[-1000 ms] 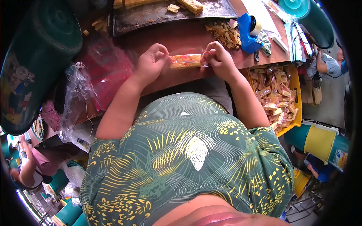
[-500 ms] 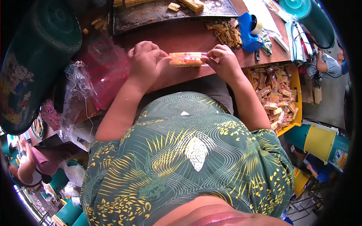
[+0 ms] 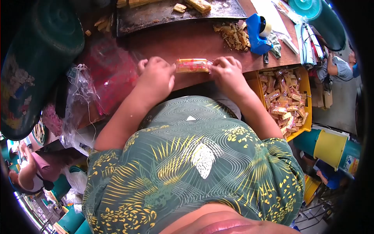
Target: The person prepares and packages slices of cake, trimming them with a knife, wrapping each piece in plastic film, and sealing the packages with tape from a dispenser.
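A yellow pastry bar in a clear wrapper with red print (image 3: 192,65) lies level between my hands at the near edge of the brown table (image 3: 171,41). My left hand (image 3: 157,75) pinches the wrapper at the bar's left end. At the right end, the fingers of my right hand (image 3: 226,70) are closed on the wrapper. A blue tape dispenser (image 3: 258,35) stands beyond my right hand, beside a heap of crumbs and broken pastry (image 3: 234,35).
A dark baking tray (image 3: 175,15) with pastry pieces is at the back. Clear and red plastic bags (image 3: 111,74) lie left, near a green bin (image 3: 43,58). A yellow crate (image 3: 307,105) of wrapped bars sits right. Other people (image 3: 343,66) are at both sides.
My left hand has turned and lowered slightly, still at the bar's left end. My right hand's fingers have drawn closer together on the wrapper. The bar's printed side now shows more.
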`<action>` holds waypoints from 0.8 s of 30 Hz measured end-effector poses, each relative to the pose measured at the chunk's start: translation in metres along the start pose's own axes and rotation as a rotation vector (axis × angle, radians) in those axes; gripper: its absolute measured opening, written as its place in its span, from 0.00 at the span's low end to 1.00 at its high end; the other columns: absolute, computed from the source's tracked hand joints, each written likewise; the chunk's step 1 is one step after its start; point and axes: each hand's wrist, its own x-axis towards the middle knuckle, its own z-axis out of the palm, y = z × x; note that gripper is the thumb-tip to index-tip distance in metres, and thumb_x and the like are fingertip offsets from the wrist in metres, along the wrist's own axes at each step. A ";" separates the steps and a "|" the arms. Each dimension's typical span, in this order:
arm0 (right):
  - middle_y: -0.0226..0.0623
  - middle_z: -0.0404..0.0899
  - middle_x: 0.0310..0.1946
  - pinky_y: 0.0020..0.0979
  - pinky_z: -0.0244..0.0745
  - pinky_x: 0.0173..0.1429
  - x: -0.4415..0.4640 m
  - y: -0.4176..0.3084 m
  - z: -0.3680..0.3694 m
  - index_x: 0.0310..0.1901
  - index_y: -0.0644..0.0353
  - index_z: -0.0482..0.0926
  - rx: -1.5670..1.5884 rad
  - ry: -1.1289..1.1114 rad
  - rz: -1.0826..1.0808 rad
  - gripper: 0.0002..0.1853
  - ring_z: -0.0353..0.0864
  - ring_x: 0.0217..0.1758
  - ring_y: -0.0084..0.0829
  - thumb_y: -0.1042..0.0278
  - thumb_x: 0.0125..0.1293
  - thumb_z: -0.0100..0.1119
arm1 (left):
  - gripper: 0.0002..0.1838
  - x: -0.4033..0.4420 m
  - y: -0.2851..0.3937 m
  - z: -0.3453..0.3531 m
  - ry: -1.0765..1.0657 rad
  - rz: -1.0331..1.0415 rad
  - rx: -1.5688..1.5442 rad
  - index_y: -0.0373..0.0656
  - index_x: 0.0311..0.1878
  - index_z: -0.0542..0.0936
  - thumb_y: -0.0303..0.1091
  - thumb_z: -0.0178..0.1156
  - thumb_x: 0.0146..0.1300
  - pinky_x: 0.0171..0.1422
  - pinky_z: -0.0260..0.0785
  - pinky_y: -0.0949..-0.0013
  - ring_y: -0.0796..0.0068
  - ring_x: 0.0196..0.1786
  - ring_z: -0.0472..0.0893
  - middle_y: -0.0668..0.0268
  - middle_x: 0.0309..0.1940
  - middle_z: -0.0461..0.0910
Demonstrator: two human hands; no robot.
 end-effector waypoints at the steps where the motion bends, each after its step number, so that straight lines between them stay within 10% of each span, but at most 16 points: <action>1: 0.26 0.85 0.48 0.44 0.68 0.68 -0.004 -0.006 -0.001 0.44 0.46 0.92 0.022 -0.009 0.023 0.12 0.78 0.60 0.36 0.67 0.57 0.70 | 0.07 -0.004 0.003 0.000 0.002 0.014 0.019 0.53 0.43 0.90 0.34 0.68 0.63 0.69 0.60 0.48 0.67 0.61 0.77 0.74 0.42 0.85; 5: 0.26 0.85 0.43 0.43 0.70 0.63 0.020 0.013 -0.004 0.40 0.46 0.91 -0.007 -0.090 0.044 0.08 0.79 0.57 0.35 0.65 0.60 0.67 | 0.04 0.035 -0.017 -0.008 -0.289 -0.094 -0.023 0.55 0.38 0.91 0.37 0.71 0.61 0.63 0.61 0.51 0.68 0.58 0.78 0.74 0.44 0.85; 9: 0.24 0.83 0.37 0.42 0.72 0.58 0.026 0.003 0.004 0.32 0.46 0.88 -0.087 0.012 0.014 0.05 0.79 0.53 0.34 0.66 0.61 0.64 | 0.04 0.035 -0.005 -0.009 -0.038 -0.024 0.138 0.55 0.36 0.91 0.41 0.71 0.60 0.62 0.58 0.55 0.67 0.60 0.74 0.78 0.45 0.81; 13: 0.31 0.82 0.49 0.44 0.71 0.61 -0.009 -0.011 0.017 0.51 0.50 0.87 -0.052 0.023 0.028 0.15 0.78 0.58 0.38 0.58 0.65 0.66 | 0.21 0.001 0.014 0.014 -0.027 -0.059 0.084 0.46 0.58 0.87 0.45 0.69 0.65 0.65 0.60 0.51 0.66 0.64 0.70 0.69 0.46 0.80; 14: 0.40 0.76 0.59 0.45 0.70 0.66 -0.016 -0.017 0.012 0.67 0.57 0.78 -0.028 -0.078 0.046 0.30 0.76 0.63 0.43 0.49 0.68 0.66 | 0.27 0.004 0.020 0.011 -0.047 -0.097 0.082 0.40 0.68 0.80 0.44 0.67 0.71 0.67 0.65 0.54 0.67 0.63 0.74 0.63 0.48 0.80; 17: 0.47 0.72 0.64 0.46 0.67 0.71 -0.018 -0.021 0.017 0.75 0.63 0.70 -0.053 -0.063 0.048 0.40 0.74 0.66 0.46 0.44 0.70 0.65 | 0.24 0.037 0.002 0.031 0.039 -0.318 -0.788 0.36 0.68 0.78 0.41 0.64 0.76 0.66 0.70 0.64 0.73 0.60 0.78 0.64 0.53 0.83; 19: 0.52 0.69 0.67 0.45 0.68 0.72 -0.007 -0.022 0.014 0.77 0.68 0.64 0.176 0.122 0.071 0.42 0.73 0.67 0.49 0.54 0.69 0.70 | 0.19 0.055 0.002 0.028 0.010 -0.521 -1.504 0.34 0.66 0.78 0.34 0.61 0.79 0.66 0.72 0.71 0.78 0.58 0.80 0.66 0.59 0.83; 24: 0.39 0.81 0.54 0.42 0.73 0.66 0.015 -0.012 -0.007 0.63 0.56 0.83 0.471 0.450 -0.026 0.25 0.80 0.58 0.42 0.69 0.63 0.73 | 0.21 0.063 -0.007 0.044 -0.054 -0.183 -1.110 0.36 0.68 0.78 0.23 0.56 0.73 0.74 0.69 0.68 0.73 0.64 0.80 0.62 0.62 0.83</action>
